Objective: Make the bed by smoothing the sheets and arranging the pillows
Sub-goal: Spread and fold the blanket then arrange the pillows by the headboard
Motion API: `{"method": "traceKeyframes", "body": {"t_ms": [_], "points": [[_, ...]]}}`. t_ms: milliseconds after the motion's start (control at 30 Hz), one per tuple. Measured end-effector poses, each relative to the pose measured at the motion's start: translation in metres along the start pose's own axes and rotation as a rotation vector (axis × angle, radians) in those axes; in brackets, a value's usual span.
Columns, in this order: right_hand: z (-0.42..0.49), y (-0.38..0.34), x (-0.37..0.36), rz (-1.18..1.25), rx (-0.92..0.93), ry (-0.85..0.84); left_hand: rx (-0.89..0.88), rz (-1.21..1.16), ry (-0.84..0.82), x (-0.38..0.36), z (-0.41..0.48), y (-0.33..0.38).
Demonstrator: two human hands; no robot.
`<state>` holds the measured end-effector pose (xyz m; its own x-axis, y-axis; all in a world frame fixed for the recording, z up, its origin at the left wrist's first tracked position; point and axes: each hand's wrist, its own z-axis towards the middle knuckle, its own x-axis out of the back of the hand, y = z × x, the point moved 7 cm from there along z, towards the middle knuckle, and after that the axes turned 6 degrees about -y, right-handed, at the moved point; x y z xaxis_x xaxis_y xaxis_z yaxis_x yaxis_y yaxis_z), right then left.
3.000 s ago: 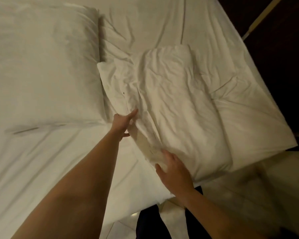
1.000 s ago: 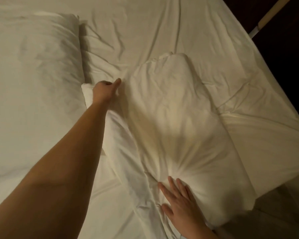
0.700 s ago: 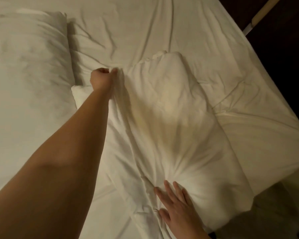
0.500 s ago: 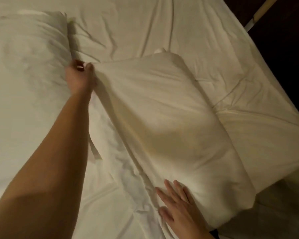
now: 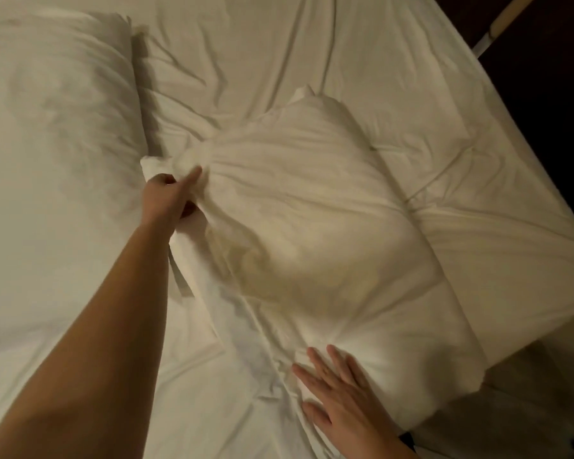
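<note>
The pillow (image 5: 328, 246) lay in the middle of the bed, slanting from its far corner down toward the near right edge of the mattress. Its case was loose and creased, bunched into folds along the left side. My left hand (image 5: 169, 197) had hold of it at the far left corner: the fingers were curled round a gathered wad of the case, with creases fanning out from the grip across the top of the pillow. One fingertip stuck out along the cloth; how the others lay inside the bunch I could not tell. My left forearm reached in from the near left, above the sheet.

My right hand (image 5: 342, 399) lay flat on the near end of the pillow, palm down, fingers straight and spread a little apart, pressing the cloth so that small creases ran out from under them.

The fitted sheet (image 5: 279, 44) beneath was wrinkled, most of all on the far side. To the right, the pillow partly overlapped a folded white cover (image 5: 497, 260) near the mattress edge. A second pillow (image 5: 53, 127) lay on the left, just beside the bunched corner I gripped. Beyond the right edge was dark floor (image 5: 537, 402), and a pale rod (image 5: 501, 21) crossed the far right corner.
</note>
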<state>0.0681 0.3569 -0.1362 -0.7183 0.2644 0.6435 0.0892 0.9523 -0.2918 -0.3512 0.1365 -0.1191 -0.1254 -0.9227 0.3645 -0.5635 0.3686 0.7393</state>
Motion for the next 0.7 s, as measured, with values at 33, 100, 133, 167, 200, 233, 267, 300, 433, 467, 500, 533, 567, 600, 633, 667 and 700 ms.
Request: {"method": "traceKeyframes", "body": {"t_ms": [33, 100, 133, 167, 200, 233, 267, 300, 433, 467, 500, 533, 567, 600, 633, 667, 700], "points": [[-0.001, -0.001, 0.0, -0.006, -0.001, 0.004, -0.039, 0.076, -0.001, -0.004, -0.004, -0.001], [-0.003, -0.003, 0.001, -0.012, 0.006, 0.022, -0.131, 0.13, 0.047, -0.002, -0.008, 0.004], [-0.006, -0.004, 0.002, -0.01, 0.017, 0.027, -0.179, 0.13, 0.085, 0.003, -0.008, 0.011], [-0.008, -0.007, 0.002, -0.005, 0.038, 0.033, -0.235, 0.136, 0.142, 0.01, -0.006, 0.022], [-0.01, -0.011, 0.003, -0.004, 0.066, 0.042, -0.283, 0.17, 0.2, 0.02, -0.003, 0.033], [-0.013, -0.015, 0.003, -0.006, 0.097, 0.047, -0.325, 0.232, 0.261, 0.029, -0.001, 0.044], [-0.014, -0.02, 0.003, -0.015, 0.127, 0.046, -0.341, 0.291, 0.323, 0.038, 0.0, 0.05], [-0.015, -0.024, 0.001, -0.033, 0.155, 0.04, -0.333, 0.328, 0.368, 0.045, 0.002, 0.05], [-0.019, -0.03, -0.018, -0.067, 0.142, -0.041, -0.014, 0.369, 0.365, 0.048, 0.004, -0.004], [-0.02, -0.028, -0.02, -0.062, 0.128, -0.041, 0.051, 0.364, 0.363, 0.045, -0.002, -0.016], [-0.021, -0.026, -0.021, -0.051, 0.124, -0.028, 0.06, 0.384, 0.381, 0.039, -0.011, -0.02], [-0.022, -0.025, -0.018, -0.037, 0.133, 0.001, -0.004, 0.442, 0.425, 0.033, -0.022, -0.016], [-0.023, -0.022, -0.013, -0.019, 0.147, 0.046, -0.136, 0.519, 0.478, 0.023, -0.036, -0.005], [-0.024, -0.017, -0.004, 0.004, 0.152, 0.104, -0.306, 0.59, 0.499, 0.008, -0.053, 0.008], [-0.023, -0.01, 0.006, 0.021, 0.134, 0.154, -0.473, 0.652, 0.466, -0.013, -0.07, 0.019], [-0.022, -0.001, 0.017, 0.019, 0.089, 0.206, -0.597, 0.72, 0.391, -0.037, -0.083, 0.023], [-0.02, 0.01, 0.03, 0.0, 0.022, 0.267, -0.672, 0.8, 0.293, -0.063, -0.094, 0.022]]}}
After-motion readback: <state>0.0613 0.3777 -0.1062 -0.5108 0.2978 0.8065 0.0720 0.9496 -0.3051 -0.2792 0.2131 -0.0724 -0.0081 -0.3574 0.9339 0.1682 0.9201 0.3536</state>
